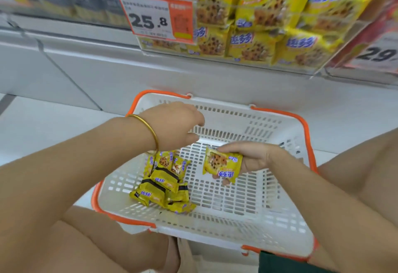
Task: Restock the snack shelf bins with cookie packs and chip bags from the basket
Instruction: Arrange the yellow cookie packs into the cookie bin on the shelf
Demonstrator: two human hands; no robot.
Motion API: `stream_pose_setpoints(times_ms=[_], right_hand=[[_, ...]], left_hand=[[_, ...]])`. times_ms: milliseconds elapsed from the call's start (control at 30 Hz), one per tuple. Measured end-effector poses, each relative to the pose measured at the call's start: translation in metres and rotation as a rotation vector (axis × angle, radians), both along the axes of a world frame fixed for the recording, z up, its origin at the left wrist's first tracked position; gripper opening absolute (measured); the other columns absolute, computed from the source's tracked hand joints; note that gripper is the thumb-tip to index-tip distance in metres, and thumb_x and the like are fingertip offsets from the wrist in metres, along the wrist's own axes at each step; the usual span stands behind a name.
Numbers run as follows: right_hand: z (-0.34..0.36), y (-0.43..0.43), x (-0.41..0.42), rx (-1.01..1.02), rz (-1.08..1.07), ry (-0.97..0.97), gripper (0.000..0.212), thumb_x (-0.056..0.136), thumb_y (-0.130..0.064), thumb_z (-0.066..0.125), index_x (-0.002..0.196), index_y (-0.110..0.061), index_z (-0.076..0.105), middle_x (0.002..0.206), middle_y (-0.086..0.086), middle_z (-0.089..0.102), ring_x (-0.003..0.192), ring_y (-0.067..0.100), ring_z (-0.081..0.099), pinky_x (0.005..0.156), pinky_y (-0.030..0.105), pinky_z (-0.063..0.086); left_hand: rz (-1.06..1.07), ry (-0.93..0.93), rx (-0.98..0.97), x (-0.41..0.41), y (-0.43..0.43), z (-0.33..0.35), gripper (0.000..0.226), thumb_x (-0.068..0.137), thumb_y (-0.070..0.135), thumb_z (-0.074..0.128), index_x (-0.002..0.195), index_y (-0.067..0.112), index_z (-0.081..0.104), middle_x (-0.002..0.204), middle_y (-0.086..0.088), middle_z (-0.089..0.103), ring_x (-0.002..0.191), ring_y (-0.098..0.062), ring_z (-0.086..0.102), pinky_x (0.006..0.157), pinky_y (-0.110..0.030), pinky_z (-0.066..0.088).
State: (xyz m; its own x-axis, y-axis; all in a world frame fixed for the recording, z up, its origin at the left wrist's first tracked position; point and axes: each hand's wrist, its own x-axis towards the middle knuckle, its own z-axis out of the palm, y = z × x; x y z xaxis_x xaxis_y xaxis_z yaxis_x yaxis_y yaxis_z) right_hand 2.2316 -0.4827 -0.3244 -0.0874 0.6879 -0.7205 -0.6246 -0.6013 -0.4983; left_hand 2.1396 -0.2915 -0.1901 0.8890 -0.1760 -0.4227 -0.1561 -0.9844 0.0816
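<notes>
A white basket with an orange rim [226,229] sits on the floor between my knees. Several yellow cookie packs [163,184] lie piled in its left part. My right hand [252,158] pinches one yellow cookie pack [221,164] above the basket's middle. My left hand [174,126], with a gold bangle on the wrist, hovers over the basket's far left side, fingers loosely curled, holding nothing. Above, a clear shelf bin [247,63] is packed with the same yellow cookie packs [265,18].
An orange-and-white price tag reading 25.8 [157,16] hangs on the bin's front. Another tag reading 29 [377,54] is at the right. A grey-white shelf base [86,68] runs behind the basket. My bare knees flank the basket.
</notes>
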Motion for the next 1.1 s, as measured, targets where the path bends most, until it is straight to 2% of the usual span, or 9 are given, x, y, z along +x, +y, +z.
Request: stream_pose_setpoints(times_ms=[167,300,433,567,700,800,900,1000,1100], right_hand=[[0.075,-0.014,0.012,0.263,-0.167,-0.140,0.035,0.085,-0.028,0.054,0.107,-0.002,0.063,0.103,0.022,0.067,0.090,0.034,0.067,0.076,0.049,0.057],[0.107,-0.031,0.011,0.326,-0.384,-0.334,0.025,0.078,-0.029,0.062,0.091,-0.012,0.074,0.091,0.008,0.072,0.079,0.016,0.069,0.077,0.031,0.056],[0.129,-0.046,0.007,0.359,-0.452,-0.561,0.030,0.078,-0.019,0.066,0.107,-0.020,0.060,0.088,0.002,0.069,0.071,0.010,0.063,0.065,0.026,0.050],[0.155,-0.050,0.001,0.413,-0.618,-0.695,0.051,0.080,0.000,0.065,0.120,-0.029,0.052,0.093,0.001,0.069,0.070,0.015,0.066,0.063,0.034,0.053],[0.179,-0.050,-0.001,0.398,-0.680,-0.863,0.048,0.067,-0.006,0.076,0.109,-0.020,0.056,0.098,0.003,0.067,0.079,0.019,0.066,0.076,0.046,0.057],[0.207,-0.050,0.008,0.302,-0.616,-1.536,0.054,0.065,-0.017,0.080,0.115,-0.019,0.057,0.117,-0.001,0.059,0.099,0.011,0.061,0.090,0.039,0.052],[0.248,-0.043,0.018,0.236,-0.139,-2.198,0.067,0.070,-0.031,0.072,0.133,-0.018,0.051,0.131,-0.001,0.056,0.120,0.019,0.051,0.101,0.035,0.040],[0.277,-0.026,0.026,-0.030,0.097,-2.200,0.059,0.077,-0.035,0.072,0.131,-0.024,0.053,0.124,-0.005,0.061,0.115,0.021,0.054,0.092,0.041,0.045],[0.299,-0.018,0.034,-0.027,-0.022,-2.211,0.050,0.077,-0.034,0.073,0.122,-0.022,0.055,0.111,-0.006,0.060,0.106,0.019,0.055,0.085,0.041,0.047]], left_hand=[[0.279,0.092,-0.387,0.021,-0.029,0.017,0.055,0.088,0.037,0.061,0.135,0.018,0.041,0.124,0.000,0.056,0.093,-0.012,0.055,0.080,-0.022,0.043],[0.457,0.104,-0.689,0.030,-0.054,0.035,0.054,0.084,0.022,0.069,0.129,0.011,0.041,0.100,-0.004,0.058,0.059,-0.006,0.055,0.052,-0.014,0.048],[0.569,-0.069,-0.852,0.038,-0.065,0.054,0.052,0.082,0.018,0.070,0.126,0.008,0.043,0.087,-0.003,0.055,0.062,-0.014,0.057,0.057,-0.022,0.052],[0.593,-0.118,-0.943,0.040,-0.072,0.067,0.054,0.080,0.030,0.071,0.124,0.017,0.042,0.101,0.003,0.057,0.069,-0.007,0.060,0.039,-0.008,0.038],[0.511,-0.120,-0.977,0.044,-0.070,0.078,0.060,0.076,0.013,0.075,0.127,0.009,0.043,0.103,-0.009,0.064,0.082,-0.017,0.066,0.069,-0.029,0.057],[0.371,-0.329,-0.889,0.050,-0.064,0.089,0.059,0.075,0.009,0.076,0.124,0.011,0.045,0.091,0.000,0.062,0.078,-0.011,0.059,0.074,-0.019,0.048],[0.268,-0.539,-0.848,0.056,-0.061,0.107,0.053,0.076,0.012,0.074,0.120,0.022,0.045,0.071,0.009,0.054,0.063,0.001,0.049,0.055,-0.010,0.038],[0.270,-0.670,-0.986,0.064,-0.056,0.123,0.050,0.077,0.010,0.073,0.118,0.020,0.045,0.058,0.012,0.055,0.051,0.001,0.045,0.050,-0.011,0.034],[0.256,-0.845,-0.994,0.072,-0.052,0.129,0.052,0.079,0.011,0.072,0.120,0.021,0.043,0.092,0.011,0.061,0.077,0.000,0.055,0.072,-0.018,0.045]])
